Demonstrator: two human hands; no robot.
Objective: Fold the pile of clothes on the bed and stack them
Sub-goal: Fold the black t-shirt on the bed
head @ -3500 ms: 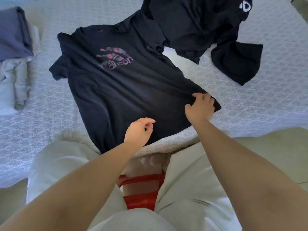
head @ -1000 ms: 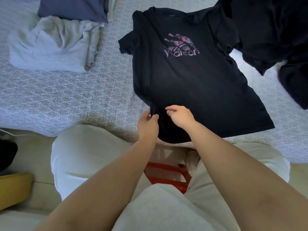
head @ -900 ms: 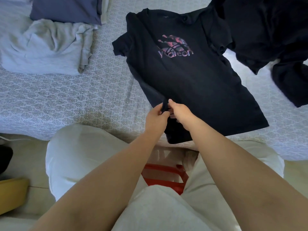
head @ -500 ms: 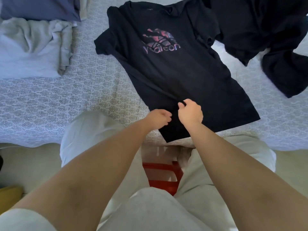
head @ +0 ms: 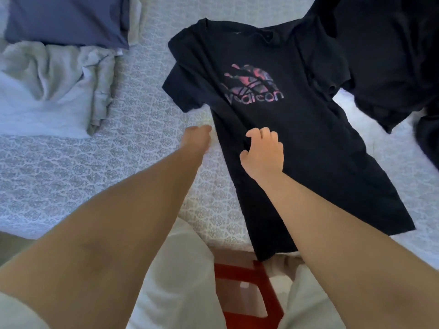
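A black T-shirt (head: 297, 143) with a pink logo lies face up on the patterned bedspread (head: 95, 174), its hem hanging over the bed's near edge. My right hand (head: 263, 150) is on the shirt's left side below the logo, with curled fingers and thumb pinching a ridge of fabric. My left hand (head: 197, 138) is blurred and sits on the bedspread right at the shirt's left edge. Its fingers point away from me and are hidden. More black clothes (head: 392, 55) lie heaped at the top right, overlapping the shirt's right sleeve.
A folded navy garment (head: 66, 17) lies at the top left on a crumpled pale grey garment (head: 47, 86). A red stool (head: 249, 293) shows between my light-trousered legs, below the bed's near edge.
Both hands have left the shirt's hem and moved up along its left side. The right hand now grips fabric below the logo. The camera view has shifted.
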